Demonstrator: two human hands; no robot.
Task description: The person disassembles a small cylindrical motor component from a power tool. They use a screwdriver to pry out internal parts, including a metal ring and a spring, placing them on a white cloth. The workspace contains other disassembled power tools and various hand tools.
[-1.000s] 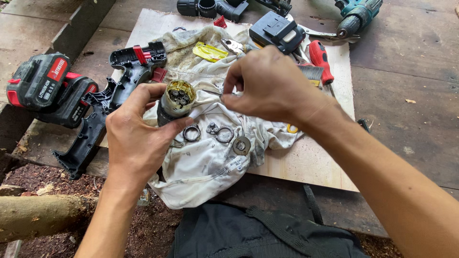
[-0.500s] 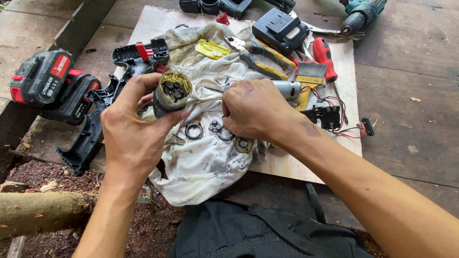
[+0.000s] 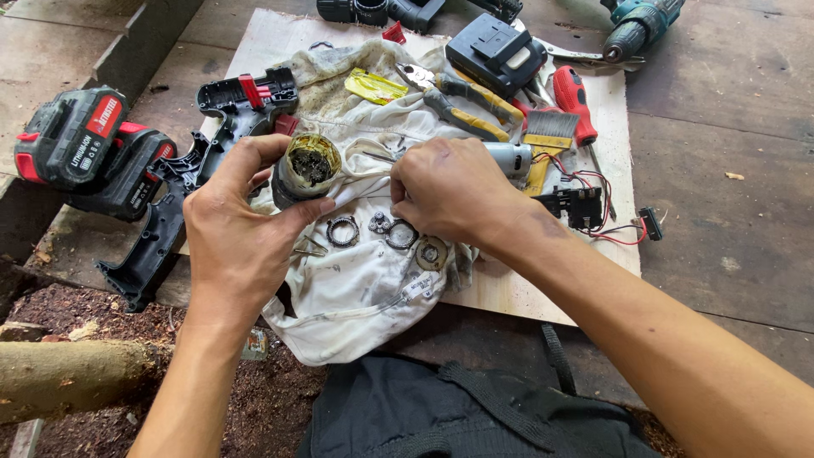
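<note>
Grease-packed and dark inside, the cylindrical gearbox housing (image 3: 307, 172) sat upright in your left hand (image 3: 242, 233), fingers curled round its wall above the stained white cloth (image 3: 356, 288); it looked dense, rigid and slick, so the outer wall was the safest hold. Your right hand (image 3: 449, 191) was curled knuckles-up over the small metal rings (image 3: 343, 231) on the cloth, fingertips hidden, so whether it pinched anything you couldn't tell. Outward lay the black drill shell (image 3: 161, 229) and pliers (image 3: 462, 97), with the teal drill (image 3: 640, 25) cut off at the top.
</note>
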